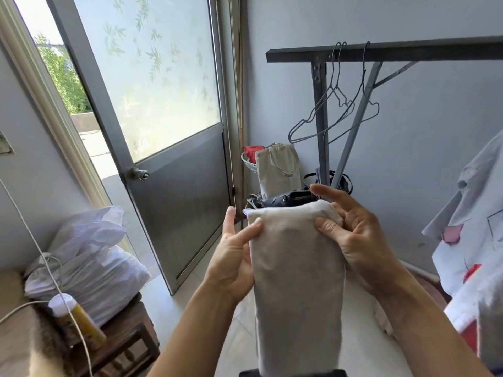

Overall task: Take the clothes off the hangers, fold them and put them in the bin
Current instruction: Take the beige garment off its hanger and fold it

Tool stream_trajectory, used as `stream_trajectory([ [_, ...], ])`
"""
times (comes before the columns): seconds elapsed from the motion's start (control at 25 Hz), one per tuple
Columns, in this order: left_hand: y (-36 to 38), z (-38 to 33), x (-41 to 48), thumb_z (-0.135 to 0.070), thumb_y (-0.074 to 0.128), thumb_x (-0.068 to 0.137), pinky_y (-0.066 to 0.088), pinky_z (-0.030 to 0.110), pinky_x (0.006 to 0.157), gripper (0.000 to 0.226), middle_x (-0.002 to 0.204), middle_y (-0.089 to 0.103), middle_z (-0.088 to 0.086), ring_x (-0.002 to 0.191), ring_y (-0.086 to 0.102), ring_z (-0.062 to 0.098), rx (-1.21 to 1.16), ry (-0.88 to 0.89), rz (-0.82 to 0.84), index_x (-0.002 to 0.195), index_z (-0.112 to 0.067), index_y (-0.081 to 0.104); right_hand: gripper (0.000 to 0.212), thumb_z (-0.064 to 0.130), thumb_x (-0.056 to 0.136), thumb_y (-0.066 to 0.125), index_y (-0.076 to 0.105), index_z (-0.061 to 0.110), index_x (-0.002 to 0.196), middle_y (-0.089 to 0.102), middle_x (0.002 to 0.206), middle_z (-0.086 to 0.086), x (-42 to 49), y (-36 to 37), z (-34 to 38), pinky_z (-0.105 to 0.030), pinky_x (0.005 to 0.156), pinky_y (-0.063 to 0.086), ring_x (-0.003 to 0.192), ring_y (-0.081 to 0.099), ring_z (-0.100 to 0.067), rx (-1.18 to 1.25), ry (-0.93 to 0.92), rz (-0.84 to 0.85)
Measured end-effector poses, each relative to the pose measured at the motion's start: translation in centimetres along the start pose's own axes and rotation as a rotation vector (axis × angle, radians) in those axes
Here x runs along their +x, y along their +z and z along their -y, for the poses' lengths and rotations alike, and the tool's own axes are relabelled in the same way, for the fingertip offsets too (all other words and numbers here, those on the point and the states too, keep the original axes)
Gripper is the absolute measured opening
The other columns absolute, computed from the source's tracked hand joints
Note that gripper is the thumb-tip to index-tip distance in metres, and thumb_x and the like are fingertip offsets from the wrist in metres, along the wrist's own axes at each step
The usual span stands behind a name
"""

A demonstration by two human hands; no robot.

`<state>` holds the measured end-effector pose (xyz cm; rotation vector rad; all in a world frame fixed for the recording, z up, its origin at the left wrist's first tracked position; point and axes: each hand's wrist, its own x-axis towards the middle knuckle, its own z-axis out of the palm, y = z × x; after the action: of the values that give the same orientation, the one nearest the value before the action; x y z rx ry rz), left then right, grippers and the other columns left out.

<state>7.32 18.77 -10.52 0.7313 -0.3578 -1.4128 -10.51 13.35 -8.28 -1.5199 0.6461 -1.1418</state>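
Note:
A white garment, folded into a long narrow strip, hangs down in front of me. My left hand holds its upper left edge, thumb on the front of the cloth. My right hand pinches the top right corner between thumb and fingers. Three bare wire hangers dangle from a dark metal rack bar at the upper right. A pale shirt with red patches hangs at the right edge. No bin is clearly in view.
A metal door with frosted glass stands open on the left. A wooden stool carries white plastic bags and a bottle. A canvas tote and dark bags sit by the rack's legs.

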Motion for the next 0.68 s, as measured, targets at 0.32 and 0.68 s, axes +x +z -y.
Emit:
stream_trajectory([
  [0.32,0.1,0.5,-0.3,-0.005,0.064,0.076,0.061,0.033,0.070,0.074,0.116,0.071,0.007,0.091,0.070,0.021,-0.015,0.084,0.059,0.142,-0.034,0.046,0.041,-0.007,0.090,0.056,0.069,0.024,0.114,0.075,0.097,-0.002,-0.5,0.1,-0.3,-0.019,0.070,0.055,0.085,0.070,-0.012,0.065,0.007,-0.012],
  [0.68,0.4,-3.9,-0.5,-0.015,0.067,0.090,0.051,0.027,0.093,0.040,0.111,0.070,-0.006,0.106,0.063,0.008,1.447,0.601,0.078,0.129,-0.024,0.062,0.033,0.005,0.081,0.075,0.069,0.032,0.099,0.072,0.092,0.022,-0.4,-0.2,0.4,-0.006,0.072,0.049,0.086,0.066,0.007,-0.433,-0.092,-0.026],
])
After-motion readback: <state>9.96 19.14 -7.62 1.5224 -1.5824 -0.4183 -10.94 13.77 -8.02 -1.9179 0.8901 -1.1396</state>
